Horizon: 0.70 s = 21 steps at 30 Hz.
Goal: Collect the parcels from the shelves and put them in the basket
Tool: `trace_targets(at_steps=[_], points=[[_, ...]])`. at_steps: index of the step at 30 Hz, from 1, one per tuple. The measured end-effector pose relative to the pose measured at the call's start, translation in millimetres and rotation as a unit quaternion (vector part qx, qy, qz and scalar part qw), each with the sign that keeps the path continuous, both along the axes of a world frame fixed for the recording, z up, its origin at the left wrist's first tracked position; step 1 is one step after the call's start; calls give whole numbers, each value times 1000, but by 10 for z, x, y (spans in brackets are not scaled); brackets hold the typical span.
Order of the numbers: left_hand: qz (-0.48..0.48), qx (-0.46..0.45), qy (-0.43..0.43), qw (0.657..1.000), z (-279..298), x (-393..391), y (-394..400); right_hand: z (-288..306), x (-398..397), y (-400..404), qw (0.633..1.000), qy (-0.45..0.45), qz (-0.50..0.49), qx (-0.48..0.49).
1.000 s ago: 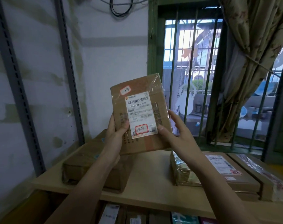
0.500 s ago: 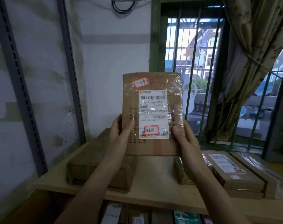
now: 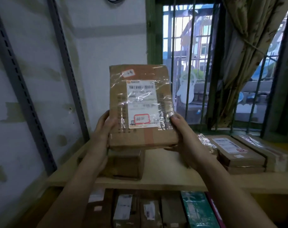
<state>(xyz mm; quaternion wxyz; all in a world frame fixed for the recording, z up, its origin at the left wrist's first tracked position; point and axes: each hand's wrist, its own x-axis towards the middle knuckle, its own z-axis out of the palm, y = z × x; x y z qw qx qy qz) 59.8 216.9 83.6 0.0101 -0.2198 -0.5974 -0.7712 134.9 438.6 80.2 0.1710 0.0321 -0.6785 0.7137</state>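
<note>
1. The left hand point(image 3: 105, 127) is gripping the lower left edge of a flat brown parcel point(image 3: 140, 106) at the centre of the frame, thumb on its front face and fingers curling behind it.
2. The right hand point(image 3: 184, 137) is clamping the lower right corner of the same parcel, thumb lying on the taped front and palm supporting the bottom edge.
3. The 2 hands are holding the parcel upright in the air, clear of the shelf point(image 3: 164, 168), with its white shipping label point(image 3: 142, 104) facing the camera; the print is too blurred to read.
4. Just below and behind the left wrist, another brown box point(image 3: 126, 165) is sitting on the shelf, untouched.
5. At the right of the frame, a stack of flat parcels point(image 3: 238, 152) is lying on the same shelf, beside a longer taped box point(image 3: 268, 152) at the far right.
6. Along the bottom of the frame, a row of standing parcels point(image 3: 156, 209) is filling the lower shelf.
7. No basket is showing anywhere in the frame, so where it stands cannot be told.
8. Judging from this, the task is looking far from finished: 1 parcel is in hand and not yet dropped off, while many more are waiting on both shelves.
</note>
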Motion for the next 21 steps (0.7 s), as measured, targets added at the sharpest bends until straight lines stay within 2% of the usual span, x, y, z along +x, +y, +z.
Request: trace_targets(at_steps=[3,6,11,16,21], points=[[36,56,-31,997,-71,112,-131,45,-35,-86,997,-25,40,67],[60,84,-38,994,-94,277,-199,65,-84,-125,992,-26,107,60],[114,74,-20,991,-50,659,-48,37,-22,-6,982,-4,184,43],[188,43,-14,981,-100,1169,227,-68,30,202,967,-24,252,19],[289,-13,-35,957,-245,1876,72,-235,167,-36,930,-66,363,4]])
